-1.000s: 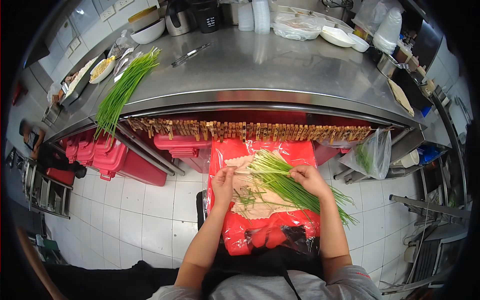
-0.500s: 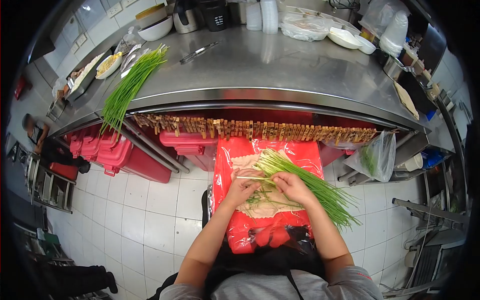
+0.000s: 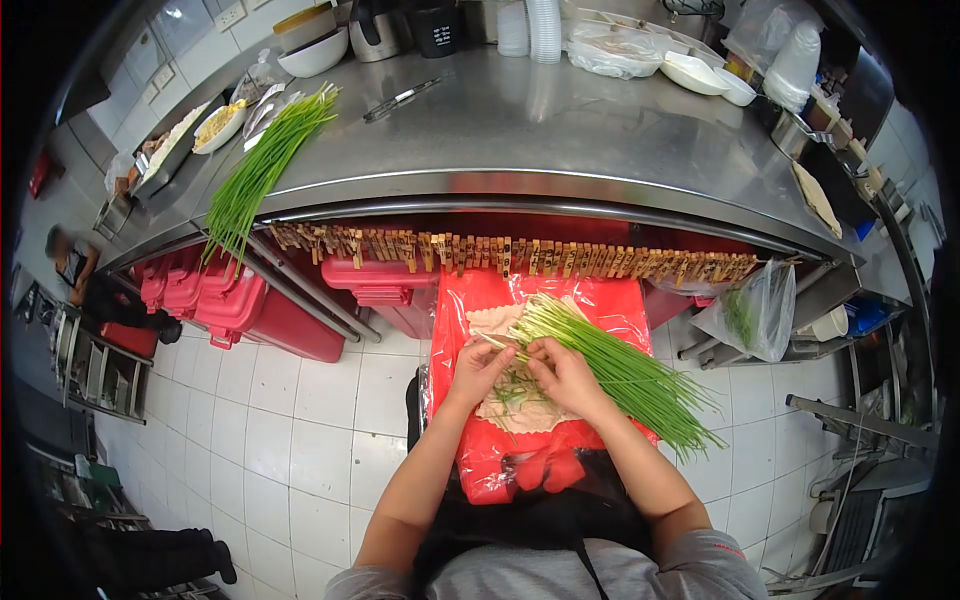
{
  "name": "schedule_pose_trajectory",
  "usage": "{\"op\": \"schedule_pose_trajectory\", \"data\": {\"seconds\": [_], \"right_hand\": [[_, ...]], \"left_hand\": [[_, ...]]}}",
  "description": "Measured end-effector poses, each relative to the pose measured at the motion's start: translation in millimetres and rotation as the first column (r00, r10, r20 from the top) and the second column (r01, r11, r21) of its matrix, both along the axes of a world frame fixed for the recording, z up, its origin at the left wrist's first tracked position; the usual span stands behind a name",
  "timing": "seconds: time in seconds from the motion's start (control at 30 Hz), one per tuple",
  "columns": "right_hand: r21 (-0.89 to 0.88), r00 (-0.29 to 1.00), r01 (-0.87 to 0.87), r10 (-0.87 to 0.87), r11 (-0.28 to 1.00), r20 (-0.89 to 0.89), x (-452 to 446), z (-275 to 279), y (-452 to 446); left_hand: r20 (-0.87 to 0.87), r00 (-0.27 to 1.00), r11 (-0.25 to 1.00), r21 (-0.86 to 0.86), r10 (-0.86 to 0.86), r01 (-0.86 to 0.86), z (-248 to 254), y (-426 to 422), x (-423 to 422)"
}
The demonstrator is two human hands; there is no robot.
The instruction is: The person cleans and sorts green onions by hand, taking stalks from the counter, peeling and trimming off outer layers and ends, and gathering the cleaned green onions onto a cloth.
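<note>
My left hand (image 3: 481, 371) is closed, with a pale chive end pinched between its fingertips. Close beside it, my right hand (image 3: 561, 379) is also closed in a pinch near the same chive; its fingertips partly hide what they hold. Under both hands lies a beige cloth (image 3: 488, 319) with a scalloped edge, with short green scraps (image 3: 517, 388) on it. A large bundle of chives (image 3: 625, 365) spreads from the cloth to the right, white ends toward the counter. Beneath is a red plastic-covered surface (image 3: 462, 290).
A second bunch of chives (image 3: 270, 170) hangs over the steel counter (image 3: 560, 130), where a pen (image 3: 400, 98) lies. Wooden clothespins (image 3: 540, 257) line the space under its edge. Red bins (image 3: 270, 320) stand below. A clear bag (image 3: 760, 318) hangs right. Another person (image 3: 75, 265) is far left.
My right hand has moved left and slightly up, closer to my left hand. The chive stretched between them now shows less of its length.
</note>
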State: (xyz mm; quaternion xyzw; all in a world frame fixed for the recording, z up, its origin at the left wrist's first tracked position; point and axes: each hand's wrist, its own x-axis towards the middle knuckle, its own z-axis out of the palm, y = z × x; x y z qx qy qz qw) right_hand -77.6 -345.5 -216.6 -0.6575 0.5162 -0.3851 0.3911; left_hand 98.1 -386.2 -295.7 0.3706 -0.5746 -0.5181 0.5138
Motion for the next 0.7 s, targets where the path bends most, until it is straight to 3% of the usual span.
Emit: {"op": "schedule_pose_trajectory", "data": {"seconds": [0.1,0.2,0.3,0.33,0.43,0.53,0.7], "right_hand": [[-0.107,0.996,0.039,-0.047,0.994,-0.080,3,-2,-3],[-0.070,0.989,0.073,-0.081,0.995,-0.124,1,-8,-7],[0.128,0.987,0.153,-0.146,0.980,-0.064,-8,-12,-11],[0.103,0.981,0.174,-0.181,0.979,0.065,-13,-24,-14],[0.072,0.953,0.248,-0.257,0.966,0.162,-18,-33,-18],[-0.050,0.985,0.140,-0.134,0.989,0.107,-7,-18,-11],[0.042,0.998,0.056,-0.058,0.998,0.033,0,-9,-6]], "left_hand": [[0.036,0.999,1.000,0.026,-0.012,0.011,-1,0,2],[0.027,1.000,1.000,-0.009,-0.013,0.014,-1,-1,1],[-0.100,0.995,0.998,0.060,0.011,-0.005,4,2,-1],[-0.107,0.994,0.998,0.064,0.012,-0.005,4,2,-1],[-0.097,0.995,0.998,0.057,0.015,-0.009,0,0,0],[-0.052,0.998,0.999,0.027,0.025,-0.024,1,1,0],[-0.067,0.998,0.999,0.034,0.022,-0.020,10,3,-1]]}}
